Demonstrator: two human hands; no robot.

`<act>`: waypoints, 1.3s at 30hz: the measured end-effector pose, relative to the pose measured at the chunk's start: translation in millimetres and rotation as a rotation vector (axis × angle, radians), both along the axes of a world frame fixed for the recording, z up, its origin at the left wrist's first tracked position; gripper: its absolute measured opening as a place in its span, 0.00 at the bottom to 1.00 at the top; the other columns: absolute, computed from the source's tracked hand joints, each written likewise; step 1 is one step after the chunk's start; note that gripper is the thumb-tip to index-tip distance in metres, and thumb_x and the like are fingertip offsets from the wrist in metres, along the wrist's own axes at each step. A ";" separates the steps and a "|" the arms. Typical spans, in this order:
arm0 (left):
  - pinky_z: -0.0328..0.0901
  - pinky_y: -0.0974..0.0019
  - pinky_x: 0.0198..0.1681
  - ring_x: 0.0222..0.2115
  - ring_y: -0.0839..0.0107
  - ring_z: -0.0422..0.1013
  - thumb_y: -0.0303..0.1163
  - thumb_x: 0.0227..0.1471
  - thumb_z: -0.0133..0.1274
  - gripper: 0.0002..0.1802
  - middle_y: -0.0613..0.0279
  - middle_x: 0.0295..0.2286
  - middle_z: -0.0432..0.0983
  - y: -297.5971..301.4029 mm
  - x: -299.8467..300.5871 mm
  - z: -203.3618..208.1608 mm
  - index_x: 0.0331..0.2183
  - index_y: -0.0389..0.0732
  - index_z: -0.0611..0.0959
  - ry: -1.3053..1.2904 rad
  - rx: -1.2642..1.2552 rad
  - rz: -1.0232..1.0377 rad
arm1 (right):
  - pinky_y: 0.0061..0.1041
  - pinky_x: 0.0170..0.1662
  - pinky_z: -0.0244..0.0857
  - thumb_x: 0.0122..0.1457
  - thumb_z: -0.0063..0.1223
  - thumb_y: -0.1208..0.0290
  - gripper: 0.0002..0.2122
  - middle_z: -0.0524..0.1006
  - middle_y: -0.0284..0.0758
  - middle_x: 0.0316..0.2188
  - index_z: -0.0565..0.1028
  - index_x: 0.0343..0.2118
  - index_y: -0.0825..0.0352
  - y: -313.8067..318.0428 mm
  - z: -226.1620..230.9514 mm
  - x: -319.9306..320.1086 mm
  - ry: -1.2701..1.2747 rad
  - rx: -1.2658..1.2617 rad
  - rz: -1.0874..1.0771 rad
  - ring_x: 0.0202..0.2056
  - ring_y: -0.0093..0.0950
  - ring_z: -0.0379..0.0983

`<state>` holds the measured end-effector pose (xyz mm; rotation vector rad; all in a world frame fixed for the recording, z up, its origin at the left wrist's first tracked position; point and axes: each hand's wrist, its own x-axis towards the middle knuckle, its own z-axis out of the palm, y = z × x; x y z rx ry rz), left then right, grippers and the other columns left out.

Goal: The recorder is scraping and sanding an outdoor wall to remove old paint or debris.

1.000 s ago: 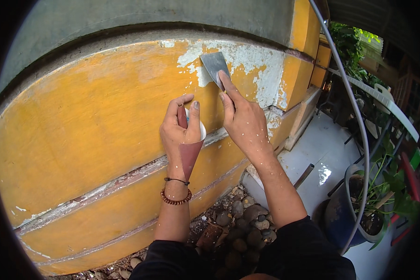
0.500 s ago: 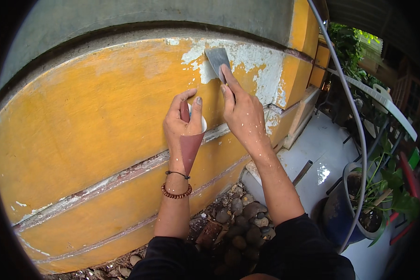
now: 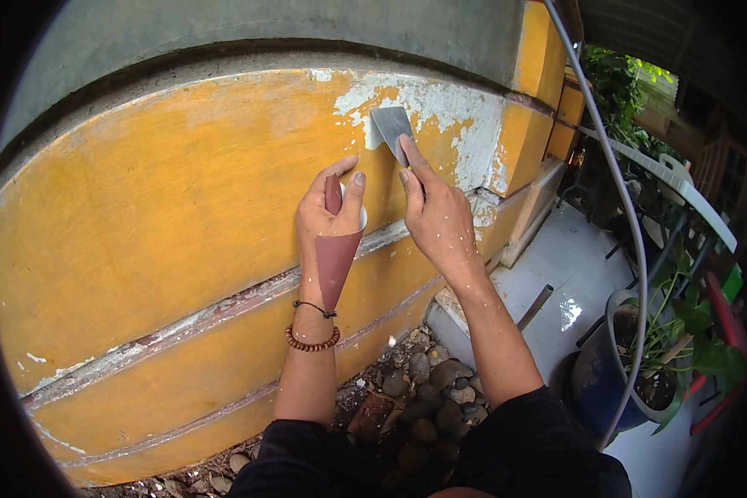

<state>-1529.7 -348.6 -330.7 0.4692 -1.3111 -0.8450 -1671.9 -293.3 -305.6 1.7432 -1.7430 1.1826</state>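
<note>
My right hand [image 3: 440, 216] is closed around the handle of a putty knife [image 3: 392, 129], with the index finger stretched along the metal. Its wide grey blade lies at the lower edge of a bare whitish patch [image 3: 481, 124] on the yellow wall [image 3: 183, 183]. In my left hand [image 3: 319, 224] is a curled piece of reddish-brown sandpaper [image 3: 337, 266], pale on its inner side, tucked between thumb and fingers. That hand is close to the wall, left of and below the blade. Small white flakes dot both forearms.
Stones [image 3: 440, 390] and paint chips lie along the wall's foot. At the right stand a blue plant pot [image 3: 598, 378], a grey hose [image 3: 631, 207] running past it, a pale plastic chair [image 3: 672, 174] and a short pipe [image 3: 537, 305] over the light tiled floor [image 3: 573, 257].
The putty knife and my right hand have moved a little down the wall. A white flake now shows above the stones. My left hand keeps the sandpaper in nearly the same place.
</note>
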 end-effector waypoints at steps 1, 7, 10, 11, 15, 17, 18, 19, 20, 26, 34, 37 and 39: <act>0.60 0.75 0.27 0.23 0.85 0.62 0.34 0.63 0.58 0.17 0.76 0.20 0.64 1.8 -0.2 0.9 0.49 0.34 0.84 -0.007 -0.022 0.017 | 0.50 0.36 0.73 0.71 0.43 0.63 0.23 0.82 0.51 0.28 0.65 0.68 0.55 1.5 12.8 0.4 0.010 -0.018 -0.008 0.30 0.53 0.79; 0.59 0.75 0.27 0.23 0.85 0.62 0.35 0.63 0.58 0.18 0.76 0.21 0.67 -0.7 -0.1 0.0 0.50 0.34 0.83 0.016 0.006 -0.050 | 0.51 0.37 0.72 0.72 0.43 0.62 0.23 0.81 0.53 0.28 0.66 0.68 0.55 1.4 10.7 2.7 -0.042 0.034 -0.003 0.30 0.54 0.79; 0.59 0.76 0.27 0.24 0.85 0.62 0.35 0.63 0.58 0.18 0.77 0.22 0.66 1.7 -4.3 6.6 0.50 0.34 0.83 0.014 -0.014 -0.004 | 0.50 0.37 0.72 0.72 0.43 0.62 0.23 0.81 0.54 0.28 0.66 0.68 0.55 -4.1 28.2 2.5 -0.054 -0.026 -0.001 0.29 0.54 0.79; 0.59 0.76 0.27 0.24 0.85 0.62 0.35 0.63 0.58 0.18 0.77 0.22 0.66 4.1 -4.6 5.3 0.50 0.34 0.83 0.010 -0.012 -0.006 | 0.50 0.36 0.72 0.72 0.43 0.62 0.23 0.81 0.54 0.28 0.66 0.68 0.54 -4.1 30.7 2.8 -0.035 -0.093 0.000 0.29 0.54 0.79; 0.58 0.76 0.27 0.24 0.86 0.61 0.35 0.63 0.58 0.19 0.77 0.22 0.64 1.2 2.7 -0.5 0.52 0.35 0.82 -0.012 0.000 -0.047 | 0.50 0.37 0.72 0.71 0.43 0.62 0.23 0.80 0.53 0.27 0.66 0.68 0.54 -1.8 -3.4 -2.3 -0.044 0.002 0.031 0.30 0.54 0.79; 0.58 0.76 0.28 0.25 0.86 0.60 0.34 0.63 0.58 0.19 0.77 0.23 0.64 2.9 -3.2 0.5 0.52 0.36 0.82 -0.036 0.005 -0.062 | 0.50 0.37 0.72 0.71 0.43 0.62 0.23 0.80 0.53 0.26 0.66 0.68 0.54 2.3 10.2 -6.4 -0.009 -0.051 0.020 0.30 0.55 0.79; 0.59 0.75 0.28 0.25 0.84 0.60 0.36 0.63 0.58 0.23 0.76 0.23 0.63 -1.5 -5.6 -2.1 0.56 0.37 0.80 -0.051 -0.007 -0.084 | 0.50 0.37 0.72 0.71 0.43 0.62 0.23 0.80 0.53 0.26 0.66 0.68 0.54 3.6 9.9 -3.5 -0.008 -0.048 0.026 0.30 0.55 0.79; 0.60 0.74 0.29 0.25 0.83 0.60 0.38 0.63 0.58 0.26 0.74 0.23 0.63 -4.2 -7.3 -4.2 0.59 0.38 0.78 -0.066 -0.018 -0.105 | 0.50 0.38 0.72 0.71 0.43 0.62 0.23 0.80 0.53 0.27 0.66 0.68 0.54 5.8 8.3 0.4 -0.045 0.003 0.019 0.30 0.55 0.79; 0.60 0.74 0.29 0.25 0.83 0.60 0.38 0.63 0.58 0.26 0.74 0.23 0.63 -4.8 -9.2 -6.5 0.59 0.38 0.78 -0.065 -0.015 -0.099 | 0.50 0.38 0.72 0.71 0.43 0.61 0.23 0.81 0.53 0.27 0.66 0.68 0.54 6.0 7.0 2.9 -0.081 0.055 0.012 0.31 0.55 0.79; 0.65 0.71 0.35 0.27 0.76 0.62 0.44 0.62 0.56 0.40 0.63 0.25 0.66 5.4 -21.1 -2.8 0.70 0.43 0.62 -0.280 -0.047 -0.023 | 0.51 0.39 0.72 0.71 0.41 0.61 0.23 0.81 0.53 0.29 0.65 0.68 0.55 -6.5 9.2 -3.9 -0.053 -0.036 0.015 0.32 0.55 0.79; 0.60 0.74 0.33 0.27 0.79 0.59 0.41 0.63 0.56 0.39 0.69 0.25 0.63 5.1 -23.2 -1.6 0.70 0.43 0.62 -0.253 -0.074 -0.021 | 0.51 0.39 0.72 0.72 0.41 0.61 0.24 0.82 0.54 0.32 0.63 0.69 0.56 -18.9 30.5 -3.5 -0.033 -0.115 -0.014 0.32 0.55 0.79; 0.60 0.74 0.33 0.27 0.79 0.59 0.42 0.64 0.55 0.38 0.69 0.25 0.63 -3.8 -21.1 -8.6 0.70 0.43 0.63 -0.243 -0.083 -0.019 | 0.50 0.38 0.72 0.72 0.40 0.61 0.24 0.81 0.55 0.31 0.63 0.69 0.57 -7.1 4.2 -0.9 -0.035 -0.041 0.012 0.31 0.54 0.79; 0.54 0.78 0.30 0.26 0.84 0.53 0.38 0.64 0.56 0.37 0.77 0.23 0.54 -3.6 -22.2 -8.7 0.69 0.42 0.63 -0.182 -0.101 -0.051 | 0.51 0.36 0.72 0.72 0.41 0.61 0.24 0.81 0.54 0.28 0.64 0.69 0.57 -10.3 -5.0 -5.9 -0.008 -0.024 0.033 0.30 0.54 0.79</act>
